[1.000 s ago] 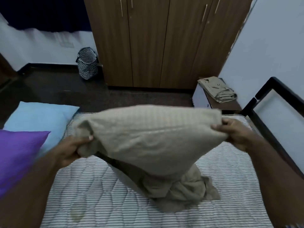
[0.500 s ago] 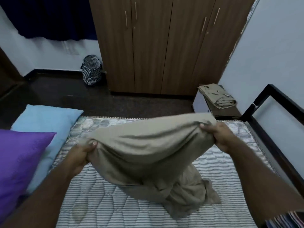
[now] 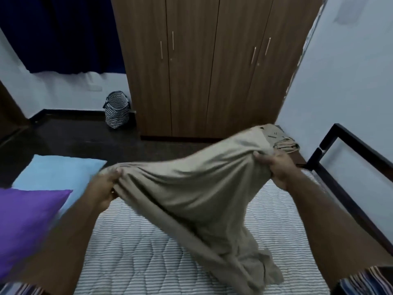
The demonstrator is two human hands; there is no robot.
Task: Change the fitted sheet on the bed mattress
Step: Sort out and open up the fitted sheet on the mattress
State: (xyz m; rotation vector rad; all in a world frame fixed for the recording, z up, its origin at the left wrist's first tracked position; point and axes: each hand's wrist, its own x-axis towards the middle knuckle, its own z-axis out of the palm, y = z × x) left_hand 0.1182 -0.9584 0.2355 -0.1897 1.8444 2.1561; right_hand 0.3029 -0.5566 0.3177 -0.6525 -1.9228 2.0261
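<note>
Wooden wardrobe doors [image 3: 204, 67] and a dark floor fill the background beyond a bare striped mattress [image 3: 136, 252], which carries no fitted sheet at present, so the stripping step looks done and the fitting has not begun. A beige sheet [image 3: 191, 194] is lifted above the mattress, its lower end bunched and trailing onto the stripes near the person. The left hand [image 3: 104, 188] grips one gathered edge, fingers curled round the cloth; the right hand [image 3: 274, 167] grips the other edge, held higher and farther away. Both forearms reach forward and well apart, stretching the cloth between them. Spreading it and tucking all corners appears left. A purple pillow [image 3: 27, 220] and a blue pillow [image 3: 57, 173] lie at the left.
</note>
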